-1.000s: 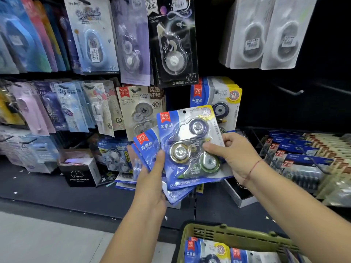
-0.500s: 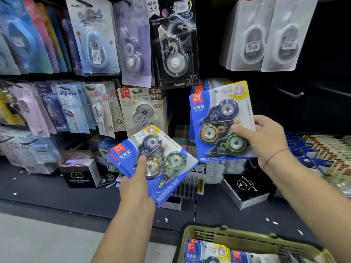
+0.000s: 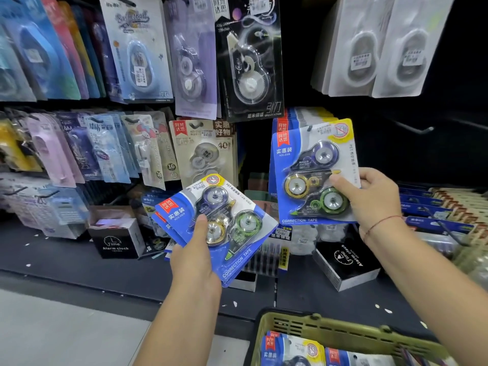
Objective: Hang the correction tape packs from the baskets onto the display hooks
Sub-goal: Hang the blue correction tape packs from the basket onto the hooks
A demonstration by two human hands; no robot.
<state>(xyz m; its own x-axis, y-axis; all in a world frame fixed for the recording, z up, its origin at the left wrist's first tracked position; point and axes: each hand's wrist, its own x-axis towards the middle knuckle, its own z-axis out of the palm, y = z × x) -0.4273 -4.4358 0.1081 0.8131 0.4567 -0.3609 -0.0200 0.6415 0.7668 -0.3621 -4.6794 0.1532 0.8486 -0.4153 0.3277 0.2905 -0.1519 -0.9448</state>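
Left hand [image 3: 195, 262] grips a fanned stack of packs [image 3: 232, 215], thumb pressed on the top blister. The stack is tilted and held low in front of the shelf [image 3: 66, 260].

Right hand [image 3: 369, 204] pinches a single pack [image 3: 298, 154] at its right edge, thumb on the front, card upright. I read this pack as overlapping the hung row [image 3: 311, 114] of like packs behind it. I cannot tell whether its hole is on a hook.

Green basket [image 3: 317, 326] sits at the bottom edge, with basket packs [image 3: 290, 350] inside. A side hook [image 3: 414, 129] juts out right of the hung row. A black alarm clock box [image 3: 346, 262] lies on the shelf below the right hand.
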